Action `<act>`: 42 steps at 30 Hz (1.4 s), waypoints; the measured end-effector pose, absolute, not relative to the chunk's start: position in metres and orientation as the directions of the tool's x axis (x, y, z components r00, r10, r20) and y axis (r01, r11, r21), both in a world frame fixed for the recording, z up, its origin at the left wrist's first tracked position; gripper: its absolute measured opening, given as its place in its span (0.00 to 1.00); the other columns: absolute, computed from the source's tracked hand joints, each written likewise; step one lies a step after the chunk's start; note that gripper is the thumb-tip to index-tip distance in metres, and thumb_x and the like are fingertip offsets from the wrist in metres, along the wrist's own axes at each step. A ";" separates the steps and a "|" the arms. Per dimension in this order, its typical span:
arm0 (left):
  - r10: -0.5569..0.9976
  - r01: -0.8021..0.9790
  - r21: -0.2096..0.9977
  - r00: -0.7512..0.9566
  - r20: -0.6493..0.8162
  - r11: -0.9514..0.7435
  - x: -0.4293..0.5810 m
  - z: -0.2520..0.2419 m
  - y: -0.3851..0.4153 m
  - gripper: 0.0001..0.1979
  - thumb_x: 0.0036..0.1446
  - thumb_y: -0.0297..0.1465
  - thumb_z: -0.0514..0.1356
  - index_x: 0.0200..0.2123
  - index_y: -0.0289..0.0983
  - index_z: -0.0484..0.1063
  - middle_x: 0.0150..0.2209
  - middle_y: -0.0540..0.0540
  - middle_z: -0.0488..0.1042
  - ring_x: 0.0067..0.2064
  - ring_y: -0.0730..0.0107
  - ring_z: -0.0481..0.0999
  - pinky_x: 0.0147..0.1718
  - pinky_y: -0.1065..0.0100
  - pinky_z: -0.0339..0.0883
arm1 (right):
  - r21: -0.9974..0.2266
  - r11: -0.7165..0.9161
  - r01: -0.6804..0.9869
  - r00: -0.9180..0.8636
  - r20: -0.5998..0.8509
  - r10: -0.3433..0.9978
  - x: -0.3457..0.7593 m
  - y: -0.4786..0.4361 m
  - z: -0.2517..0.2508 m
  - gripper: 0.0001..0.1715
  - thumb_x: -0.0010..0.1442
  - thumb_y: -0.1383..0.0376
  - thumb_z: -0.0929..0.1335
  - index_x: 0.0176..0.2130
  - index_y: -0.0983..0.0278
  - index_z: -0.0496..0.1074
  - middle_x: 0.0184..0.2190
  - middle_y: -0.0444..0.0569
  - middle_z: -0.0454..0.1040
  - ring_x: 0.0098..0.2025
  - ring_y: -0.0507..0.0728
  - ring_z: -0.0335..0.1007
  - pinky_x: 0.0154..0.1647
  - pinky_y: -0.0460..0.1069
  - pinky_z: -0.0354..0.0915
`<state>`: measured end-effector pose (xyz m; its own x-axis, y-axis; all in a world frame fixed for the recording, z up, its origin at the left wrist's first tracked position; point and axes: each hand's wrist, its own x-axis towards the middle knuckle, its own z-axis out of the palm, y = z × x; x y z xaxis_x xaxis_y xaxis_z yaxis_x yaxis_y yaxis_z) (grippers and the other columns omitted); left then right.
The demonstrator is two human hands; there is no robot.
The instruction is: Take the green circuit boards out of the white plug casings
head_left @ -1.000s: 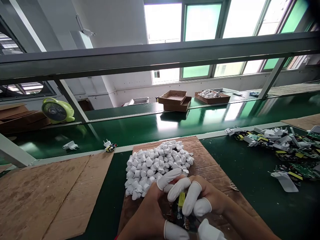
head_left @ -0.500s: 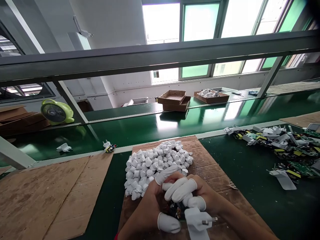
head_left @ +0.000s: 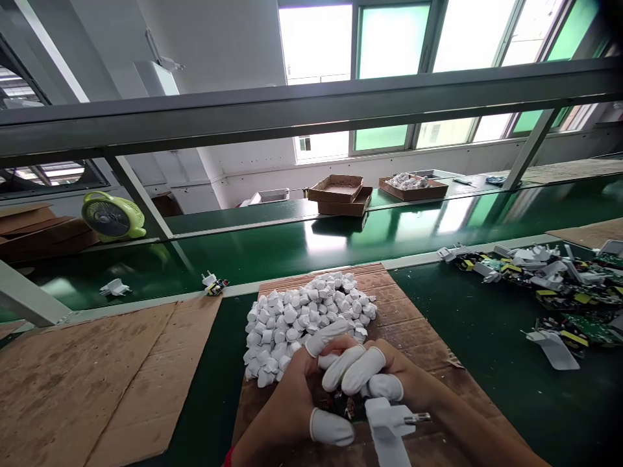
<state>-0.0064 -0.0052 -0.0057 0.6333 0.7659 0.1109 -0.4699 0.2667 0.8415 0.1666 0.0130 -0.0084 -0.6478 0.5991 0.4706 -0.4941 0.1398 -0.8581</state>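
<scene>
Both my hands wear white finger cots and are clasped together low in the middle of the view. My left hand point(head_left: 292, 408) and my right hand point(head_left: 389, 379) are closed round a small dark circuit board point(head_left: 344, 407) joined to a white plug piece point(head_left: 389, 425) with metal prongs sticking out to the right. Just beyond my fingers a heap of small white caps point(head_left: 306, 314) lies on a sheet of brown cardboard point(head_left: 409, 318).
A green conveyor belt point(head_left: 341, 243) runs across behind the cardboard, carrying a white plug point(head_left: 113, 287) and a plug with board point(head_left: 214, 283). A pile of circuit boards and white plug parts point(head_left: 549, 279) lies at right. More cardboard point(head_left: 87, 370) at left. Cardboard trays point(head_left: 341, 193) and a green fan point(head_left: 109, 217) stand farther back.
My hands turned the assembly: the yellow-tagged board is now tucked under my fingers and the white plug piece has come out below them, prongs pointing right. The loose plug on the belt drifted left.
</scene>
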 end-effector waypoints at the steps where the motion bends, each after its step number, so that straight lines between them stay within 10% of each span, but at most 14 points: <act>1: 0.758 -0.476 0.835 0.642 0.116 0.276 -0.006 -0.004 -0.006 0.42 0.31 0.26 0.75 0.53 0.43 0.66 0.48 0.43 0.67 0.51 0.55 0.68 0.45 0.64 0.65 | -0.864 0.103 -0.494 -0.660 0.449 0.602 0.167 0.013 -0.010 0.16 0.60 0.54 0.66 0.43 0.57 0.77 0.42 0.50 0.76 0.52 0.58 0.66 0.56 0.53 0.59; 9: 0.791 -0.467 0.830 0.610 0.051 0.307 -0.009 -0.007 -0.007 0.46 0.29 0.26 0.75 0.55 0.42 0.64 0.49 0.39 0.69 0.52 0.49 0.68 0.48 0.57 0.66 | -0.902 0.001 -0.432 -0.714 0.343 0.610 0.171 0.011 -0.013 0.26 0.59 0.55 0.68 0.55 0.56 0.66 0.50 0.53 0.70 0.52 0.59 0.66 0.53 0.54 0.62; 16: 0.758 -0.399 0.864 0.651 0.030 0.308 -0.009 0.000 -0.007 0.45 0.25 0.24 0.76 0.53 0.40 0.67 0.50 0.40 0.70 0.54 0.47 0.66 0.47 0.60 0.66 | -0.889 0.128 -0.439 -0.679 0.421 0.601 0.169 0.016 -0.014 0.16 0.56 0.54 0.69 0.42 0.58 0.78 0.38 0.51 0.77 0.54 0.62 0.63 0.59 0.56 0.54; 25: 0.829 -0.376 0.900 0.558 0.031 0.219 -0.015 -0.015 -0.004 0.55 0.26 0.38 0.76 0.60 0.42 0.57 0.55 0.35 0.65 0.57 0.43 0.63 0.54 0.51 0.60 | -0.905 -0.086 -0.417 -0.680 0.247 0.691 0.168 0.008 -0.010 0.23 0.59 0.49 0.65 0.42 0.63 0.77 0.35 0.51 0.75 0.29 0.51 0.67 0.35 0.44 0.65; 33: 0.842 -0.340 0.920 0.539 0.020 0.195 -0.012 -0.010 -0.005 0.59 0.25 0.40 0.76 0.61 0.39 0.53 0.53 0.34 0.66 0.57 0.42 0.62 0.53 0.53 0.61 | -0.915 -0.019 -0.402 -0.655 0.273 0.705 0.168 0.019 -0.026 0.25 0.54 0.50 0.69 0.44 0.64 0.76 0.41 0.57 0.74 0.41 0.59 0.70 0.39 0.50 0.66; 42: 0.877 -0.337 0.932 0.478 0.049 0.132 -0.008 -0.008 -0.002 0.58 0.28 0.40 0.75 0.62 0.41 0.50 0.53 0.36 0.67 0.55 0.46 0.65 0.52 0.56 0.62 | -0.899 -0.122 -0.421 -0.553 0.147 0.820 0.166 0.019 -0.029 0.23 0.53 0.50 0.70 0.32 0.68 0.77 0.23 0.50 0.72 0.25 0.52 0.64 0.28 0.45 0.62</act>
<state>-0.0082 -0.0022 -0.0077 0.4780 0.8770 0.0488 -0.3367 0.1316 0.9324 0.1661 0.0189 -0.0287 -0.5529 0.8202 0.1471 -0.4207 -0.1223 -0.8989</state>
